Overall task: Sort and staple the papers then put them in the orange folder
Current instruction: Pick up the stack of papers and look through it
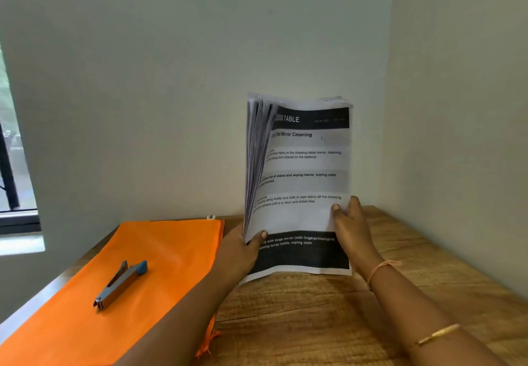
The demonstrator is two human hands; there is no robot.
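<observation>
Wood bench [343, 322] set in a wall corner, window [11, 151] at L; orange folder [171, 251] lies flat on bench's L half w/ grey-blue stapler [120, 284] on top, L forearm crossing folder's R edge. Papers [303, 182]: stack held upright at bench centre-back, printed sheet facing camera, L edge fanned; L hand [243, 254] grips lower L edge & R hand [351, 228] grips lower R edge, both thumbs on front sheet. Bench wood shows in front & R of papers; walls close behind & at R; bottom-edge contact w/ bench unclear.
</observation>
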